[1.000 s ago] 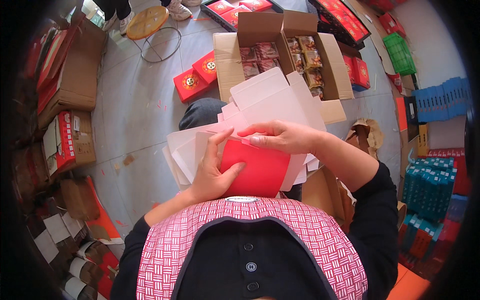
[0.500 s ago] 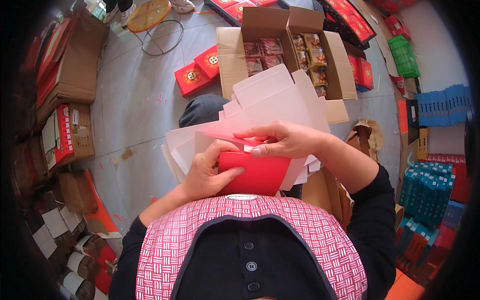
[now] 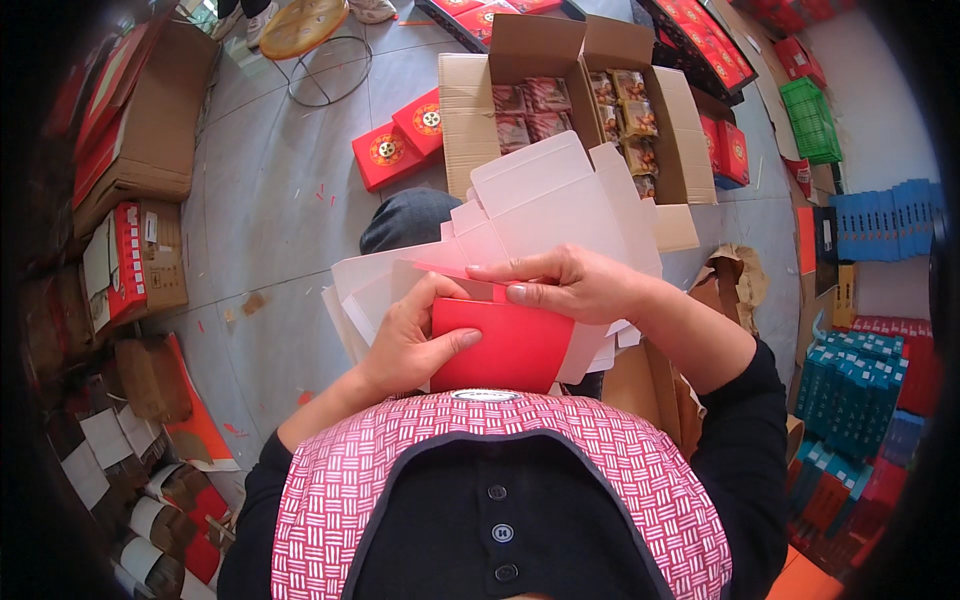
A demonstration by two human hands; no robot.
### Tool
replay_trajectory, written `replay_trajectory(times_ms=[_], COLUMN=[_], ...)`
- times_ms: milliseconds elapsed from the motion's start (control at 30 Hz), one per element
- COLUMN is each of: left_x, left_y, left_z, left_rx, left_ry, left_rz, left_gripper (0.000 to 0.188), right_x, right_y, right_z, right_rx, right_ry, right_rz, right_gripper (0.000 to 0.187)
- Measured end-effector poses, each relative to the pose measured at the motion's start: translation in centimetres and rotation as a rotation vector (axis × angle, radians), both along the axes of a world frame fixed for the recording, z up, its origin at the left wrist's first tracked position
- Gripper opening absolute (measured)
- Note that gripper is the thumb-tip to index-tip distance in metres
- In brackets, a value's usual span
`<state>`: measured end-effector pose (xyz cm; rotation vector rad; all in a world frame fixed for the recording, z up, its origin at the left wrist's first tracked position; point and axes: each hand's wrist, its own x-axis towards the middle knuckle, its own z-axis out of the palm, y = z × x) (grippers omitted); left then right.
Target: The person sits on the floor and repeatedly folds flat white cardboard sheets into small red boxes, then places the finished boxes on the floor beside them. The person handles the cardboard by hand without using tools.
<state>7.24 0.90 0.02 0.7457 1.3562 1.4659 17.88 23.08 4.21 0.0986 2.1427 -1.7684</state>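
A partly folded red cardboard box [image 3: 500,345] rests against my apron, with its top edge open. My left hand [image 3: 410,335] grips its left side, thumb flat on the red front panel and fingers bent over the top edge. My right hand [image 3: 580,284] pinches the box at the top right, index finger along the raised flap and thumb by a narrow red tab [image 3: 499,293]. Behind and under the box lie flat, pale cardboard blanks [image 3: 545,215] with creased flaps, stacked across my lap. The inside of the box is mostly hidden.
Ahead stands an open brown carton [image 3: 468,120] with wrapped packets inside. Two red boxes [image 3: 388,150] lie left of it on the grey floor. A round wooden stool [image 3: 300,28] is farther off. Stacked cartons [image 3: 150,130] line the left; blue boxes [image 3: 885,218] stand right.
My right fingers have shifted slightly at the box's top edge, and a red tab now shows where a pale gap was. The box has moved slightly left.
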Motion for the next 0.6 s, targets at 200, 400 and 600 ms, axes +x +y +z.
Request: replay_trajectory(times_ms=[200, 400, 600], left_x=[0.8, 0.4, 0.6], left_y=[0.8, 1.2, 1.4], left_z=[0.6, 1.5, 1.4], left_rx=[0.004, -0.167, -0.157], left_ry=[-0.140, -0.331, -0.525], left_rz=[0.136, 0.156, 0.187], left_gripper=[0.036, 0.028, 0.020], right_x=[0.2, 0.7, 0.8], right_y=[-0.6, -1.6, -2.3], right_z=[0.4, 0.1, 0.5], right_rx=[0.018, 0.104, 0.143], right_ry=[-0.127, 0.093, 0.015], right_rz=[-0.041, -0.122, -0.181], right_gripper=[0.034, 0.034, 0.034])
